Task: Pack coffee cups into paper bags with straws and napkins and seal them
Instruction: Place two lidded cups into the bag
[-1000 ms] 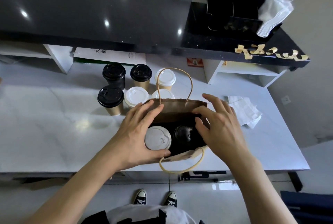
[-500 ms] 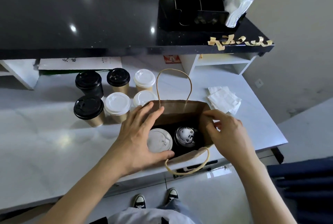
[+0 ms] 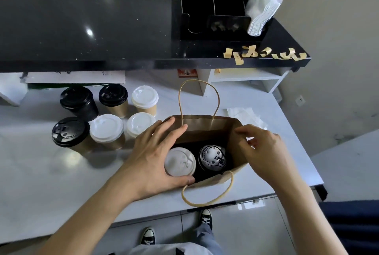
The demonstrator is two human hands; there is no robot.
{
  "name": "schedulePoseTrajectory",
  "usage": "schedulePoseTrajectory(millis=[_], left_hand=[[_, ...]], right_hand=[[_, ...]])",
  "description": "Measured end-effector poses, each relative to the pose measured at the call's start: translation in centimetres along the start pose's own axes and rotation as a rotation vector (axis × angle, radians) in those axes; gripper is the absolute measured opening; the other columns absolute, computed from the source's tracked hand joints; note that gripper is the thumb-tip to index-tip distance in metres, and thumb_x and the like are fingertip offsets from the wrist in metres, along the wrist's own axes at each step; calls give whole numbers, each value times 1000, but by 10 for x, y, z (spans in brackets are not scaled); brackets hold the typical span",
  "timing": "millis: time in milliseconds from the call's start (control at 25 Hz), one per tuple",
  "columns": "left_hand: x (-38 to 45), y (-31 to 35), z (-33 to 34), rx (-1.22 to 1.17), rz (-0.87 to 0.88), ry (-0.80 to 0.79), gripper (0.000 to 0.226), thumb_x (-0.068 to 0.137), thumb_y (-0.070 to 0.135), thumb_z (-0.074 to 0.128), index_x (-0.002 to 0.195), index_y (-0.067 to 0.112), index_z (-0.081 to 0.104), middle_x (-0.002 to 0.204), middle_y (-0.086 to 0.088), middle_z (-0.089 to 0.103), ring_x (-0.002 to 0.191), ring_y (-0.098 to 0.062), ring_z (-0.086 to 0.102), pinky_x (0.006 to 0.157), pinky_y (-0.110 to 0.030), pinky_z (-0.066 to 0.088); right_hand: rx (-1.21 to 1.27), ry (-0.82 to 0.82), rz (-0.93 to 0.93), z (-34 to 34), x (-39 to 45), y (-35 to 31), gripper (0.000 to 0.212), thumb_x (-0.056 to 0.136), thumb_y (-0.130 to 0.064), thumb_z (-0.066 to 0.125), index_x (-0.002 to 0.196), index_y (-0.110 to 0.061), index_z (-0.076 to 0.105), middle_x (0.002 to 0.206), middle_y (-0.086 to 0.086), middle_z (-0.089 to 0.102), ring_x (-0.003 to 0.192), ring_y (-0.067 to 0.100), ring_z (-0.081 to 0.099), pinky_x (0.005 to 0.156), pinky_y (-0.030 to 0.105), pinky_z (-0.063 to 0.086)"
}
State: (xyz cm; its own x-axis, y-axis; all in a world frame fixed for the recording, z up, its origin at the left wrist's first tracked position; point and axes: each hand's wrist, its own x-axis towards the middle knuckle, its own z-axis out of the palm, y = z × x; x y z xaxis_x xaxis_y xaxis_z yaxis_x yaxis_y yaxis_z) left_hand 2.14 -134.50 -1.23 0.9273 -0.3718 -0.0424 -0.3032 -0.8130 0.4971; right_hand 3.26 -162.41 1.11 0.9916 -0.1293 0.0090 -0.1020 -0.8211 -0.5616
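The black lid (image 3: 212, 158) in the bag reads "CAUTION CONTENTS HOT" (embossed ring).

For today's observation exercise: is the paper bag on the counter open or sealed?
Open. The paper bag gapes at the top, showing the white-lidded cup and black-lidded cup inside; both hands, left and right, spread its sides.
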Motion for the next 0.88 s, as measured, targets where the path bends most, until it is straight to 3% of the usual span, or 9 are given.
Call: schedulePoseTrajectory(millis=[200,360,560,680,880], left_hand=[[43,32,2,5,-111,-19,114,67,77,75,157,54,10,166,28,-2,154,-4,-9,123,-29,-1],[65,49,1,-37,-203,5,108,66,72,79,155,54,21,163,35,6,152,0,-5,124,-32,4],[63,55,7,-69,-266,38,108,58,83,69,154,53,28,160,38,12,153,-3,1,127,-39,10],[62,55,9,-86,-273,52,107,57,84,66,153,54,29,159,41,11,153,0,1,126,-37,11],[63,52,4,-158,-264,64,83,73,61,80,146,56,39,154,45,21,151,6,5,124,-31,14]], right_hand=[[-37,-78,-83,-23,43,33,14,95,-32,63,103,-38,74,88,-18,75,80,9,69,79,36,55],[-44,-164,-139,-36,68,54,15,96,-36,62,106,-42,71,86,-19,74,82,6,68,79,34,54],[-58,-237,-219,-43,80,63,16,97,-37,61,109,-44,68,86,-20,73,84,6,68,78,33,54],[-102,-256,-241,-47,84,63,16,96,-37,60,109,-44,68,81,-20,71,82,6,67,75,31,51],[-87,-299,-244,-49,83,55,14,93,-44,60,106,-43,66,93,-29,68,80,-3,65,78,34,54]])
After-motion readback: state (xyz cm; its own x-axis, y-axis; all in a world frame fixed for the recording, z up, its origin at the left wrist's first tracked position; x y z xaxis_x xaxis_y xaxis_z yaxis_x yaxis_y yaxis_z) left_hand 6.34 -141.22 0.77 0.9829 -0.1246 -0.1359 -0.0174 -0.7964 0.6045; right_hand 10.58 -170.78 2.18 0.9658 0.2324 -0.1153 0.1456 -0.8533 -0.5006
